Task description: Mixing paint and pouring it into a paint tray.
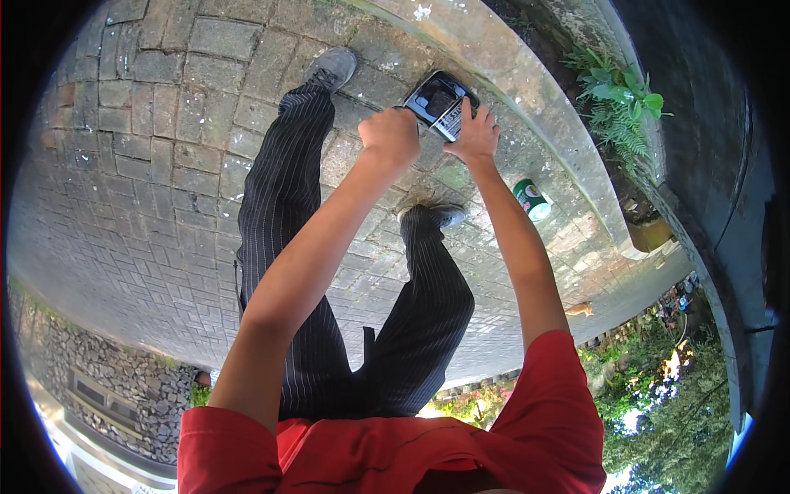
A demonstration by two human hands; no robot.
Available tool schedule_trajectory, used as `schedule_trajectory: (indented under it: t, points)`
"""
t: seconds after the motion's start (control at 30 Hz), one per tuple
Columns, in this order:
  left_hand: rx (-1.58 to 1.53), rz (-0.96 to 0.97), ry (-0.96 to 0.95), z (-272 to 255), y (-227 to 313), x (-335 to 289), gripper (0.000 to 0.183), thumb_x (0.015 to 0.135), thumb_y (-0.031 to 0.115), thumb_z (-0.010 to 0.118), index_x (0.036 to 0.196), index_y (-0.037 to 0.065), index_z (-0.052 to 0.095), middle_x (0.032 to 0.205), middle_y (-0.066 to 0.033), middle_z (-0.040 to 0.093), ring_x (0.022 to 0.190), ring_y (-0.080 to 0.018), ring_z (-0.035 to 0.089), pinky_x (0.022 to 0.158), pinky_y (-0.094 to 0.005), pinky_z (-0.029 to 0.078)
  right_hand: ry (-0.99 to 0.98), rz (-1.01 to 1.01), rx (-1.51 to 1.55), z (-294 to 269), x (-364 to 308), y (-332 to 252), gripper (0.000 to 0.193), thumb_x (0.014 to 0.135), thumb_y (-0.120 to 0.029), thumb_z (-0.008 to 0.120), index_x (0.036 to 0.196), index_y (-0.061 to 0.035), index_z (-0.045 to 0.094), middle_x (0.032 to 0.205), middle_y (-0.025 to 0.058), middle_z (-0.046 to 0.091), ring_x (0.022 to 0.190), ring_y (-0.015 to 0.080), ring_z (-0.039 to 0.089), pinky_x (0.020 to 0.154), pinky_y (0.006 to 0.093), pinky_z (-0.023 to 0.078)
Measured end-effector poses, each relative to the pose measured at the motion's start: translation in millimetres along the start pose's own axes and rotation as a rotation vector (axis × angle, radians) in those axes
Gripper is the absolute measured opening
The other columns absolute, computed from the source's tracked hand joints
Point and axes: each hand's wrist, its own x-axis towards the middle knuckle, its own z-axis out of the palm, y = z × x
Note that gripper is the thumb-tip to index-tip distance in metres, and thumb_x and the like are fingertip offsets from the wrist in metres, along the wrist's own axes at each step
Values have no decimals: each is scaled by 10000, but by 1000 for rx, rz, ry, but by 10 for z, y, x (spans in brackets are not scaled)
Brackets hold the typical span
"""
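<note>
A black, tray-like case (429, 92) with rounded corners and a silver printed panel lies on the paving in front of me; its kind is not plain. My left hand (390, 136) is closed in a fist against its left corner, and a thin dark edge shows by the knuckles. What the fist holds is hidden. On the panel's right end rests my right hand (475, 134), with fingers spread and thumb along the near side. A green and white can (532, 200) sits on the ground to the right of my right forearm.
My shoes (332, 67) stand on worn brick paving (189, 107). A raised concrete kerb (535, 99) curves along the right, with a leafy green plant (619, 99) beyond it. Further off is a small orange-brown shape (579, 309), too small to identify.
</note>
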Motion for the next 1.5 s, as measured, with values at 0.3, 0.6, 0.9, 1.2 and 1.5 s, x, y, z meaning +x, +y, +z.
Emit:
schedule_trajectory:
  t: [0.3,0.6,0.9,1.2,1.5]
  points:
    - [2,5,-9,-1,-3,-5,245,686,85,643,921,43,693,960,-172,684,929,-336,667,768,-416,539,6,-36,-54,-44,75,-21,1152,471,-415,891,1410,-191,262,1205,117,398,1120,328,462,927,496,413]
    - [-4,7,-17,-36,0,-16,249,682,74,645,924,42,693,956,-171,685,929,-336,667,769,-415,538,31,-38,-40,-56,101,10,1155,459,-417,898,1404,-199,270,1210,122,397,1137,335,453,930,496,407]
    - [3,10,-20,-59,8,-19,255,661,71,659,912,43,696,949,-169,686,923,-331,670,771,-407,539,3,7,-88,-20,139,-109,1157,467,-435,886,1408,-192,259,1212,125,388,1135,345,452,929,492,408]
    - [20,13,-44,-67,32,-15,266,654,81,668,916,48,699,947,-161,688,931,-328,667,768,-397,539,-38,43,-55,-35,156,-171,1119,474,-435,886,1384,-205,276,1217,145,391,1153,350,448,936,480,420]
    - [87,-5,-87,-82,52,-31,224,781,117,612,987,95,698,1004,-109,693,976,-270,665,782,-352,527,-27,52,-33,-69,136,-177,1085,471,-433,885,1357,-203,303,1197,143,407,1135,344,467,912,469,437]
